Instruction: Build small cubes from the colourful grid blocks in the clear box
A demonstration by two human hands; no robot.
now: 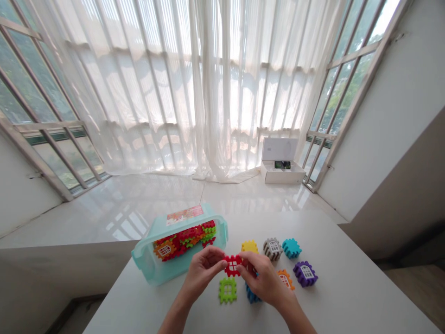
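The left hand (pixel 203 273) and the right hand (pixel 262 278) met over the white table (pixel 351 290), each with a narrow grip on opposite edges of a red plastic building block (pixel 232 265). This square block had toothed edges and a window-shaped opening, and it was held up between the fingers of both hands.

Just below the hands lay a green block (pixel 227 290) and a blue block (pixel 252 295), the latter partly hidden by the right hand. A yellow block (pixel 249 247) sat just beyond the red one. To the right stood a grey block (pixel 273 248), a teal block (pixel 291 247), an orange block (pixel 285 279), and a purple block (pixel 305 273).

Left of the hands, a translucent aqua plastic tub (pixel 144 260) sat near the table's edge, holding a heap of mixed red, green, and orange blocks (pixel 184 243).

Beyond the table, an open white box (pixel 282 174) rested on the glossy tiled floor (pixel 139 204) before sheer white curtains (pixel 222 93), with a phone (pixel 282 164) lying inside it.
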